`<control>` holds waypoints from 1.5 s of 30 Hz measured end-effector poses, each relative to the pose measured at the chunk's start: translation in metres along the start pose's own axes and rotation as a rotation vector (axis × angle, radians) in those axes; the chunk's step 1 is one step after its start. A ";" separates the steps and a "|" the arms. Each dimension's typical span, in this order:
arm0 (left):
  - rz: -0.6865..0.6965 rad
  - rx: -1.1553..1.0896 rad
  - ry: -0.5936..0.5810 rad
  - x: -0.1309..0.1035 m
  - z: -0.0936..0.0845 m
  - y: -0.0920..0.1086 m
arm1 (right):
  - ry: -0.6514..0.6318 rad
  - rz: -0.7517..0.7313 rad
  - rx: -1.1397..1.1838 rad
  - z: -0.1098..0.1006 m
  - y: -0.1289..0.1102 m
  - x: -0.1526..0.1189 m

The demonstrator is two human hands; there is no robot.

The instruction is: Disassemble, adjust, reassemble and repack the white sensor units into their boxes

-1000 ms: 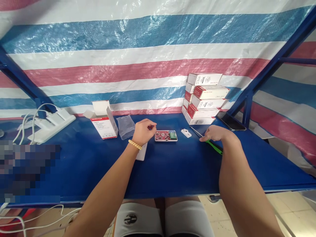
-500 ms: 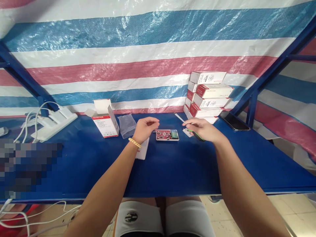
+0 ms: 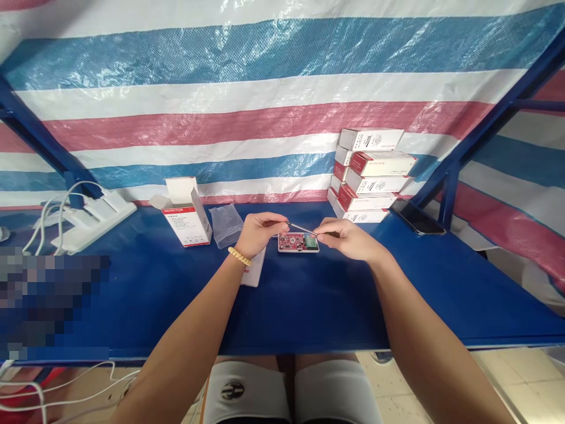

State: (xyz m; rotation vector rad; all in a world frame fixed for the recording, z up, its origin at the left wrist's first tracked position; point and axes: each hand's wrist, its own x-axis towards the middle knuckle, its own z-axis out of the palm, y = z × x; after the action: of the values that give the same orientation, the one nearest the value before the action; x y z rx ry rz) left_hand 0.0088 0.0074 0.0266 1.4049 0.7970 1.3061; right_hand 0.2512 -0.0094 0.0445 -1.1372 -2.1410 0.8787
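A: What's changed?
B: R hand (image 3: 348, 237) has come in from the right & now meets L hand (image 3: 258, 233) over the circuit board (image 3: 291, 242). Screwdriver (image 3: 302, 228) bridges the gap, far end at the L fingertips.
A: Grip?
B: R hand grips the screwdriver, handle mostly hidden. L fingers are pinched together; can't tell if there's a tiny part in there.
A: Meaning?
B: Prob. both hands' work is at the tool's end now, not on the board. That lies face up in its white casing, just below them.
A: Surface?
B: Blue table (image 3: 318, 312). White flat item (image 3: 253, 275) partly under L wrist; clear bag (image 3: 226, 225), open carton (image 3: 188, 228), power strip (image 3: 97, 228) farther left. Stacked boxes (image 3: 368, 184) & phone (image 3: 417, 217) on the right.
A: Room?
B: Striped sheet (image 3: 265, 129) behind, blue frame (image 3: 485, 119), tiled floor (image 3: 399, 394) below.
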 end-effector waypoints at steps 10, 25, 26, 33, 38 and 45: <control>0.069 0.037 -0.024 -0.004 0.007 -0.001 | -0.033 0.060 0.036 0.002 -0.007 -0.002; 0.029 0.131 -0.101 0.000 -0.003 0.005 | -0.089 0.152 0.423 0.007 -0.008 -0.003; 0.025 0.107 -0.085 0.002 -0.005 0.004 | -0.139 0.139 0.553 0.007 -0.008 -0.003; 0.003 -0.151 0.225 0.012 -0.020 -0.002 | 0.267 -0.039 1.181 0.013 -0.006 0.006; 0.009 -0.199 0.279 0.009 -0.008 -0.004 | 0.500 0.048 1.266 0.020 0.008 0.021; -0.023 -0.125 0.153 0.006 -0.006 -0.005 | 0.650 0.041 1.058 0.021 0.004 0.021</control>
State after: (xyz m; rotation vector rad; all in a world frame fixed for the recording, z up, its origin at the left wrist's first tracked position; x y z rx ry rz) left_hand 0.0050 0.0152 0.0233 1.2045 0.8161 1.4337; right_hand 0.2283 0.0044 0.0319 -0.7249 -0.8863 1.2113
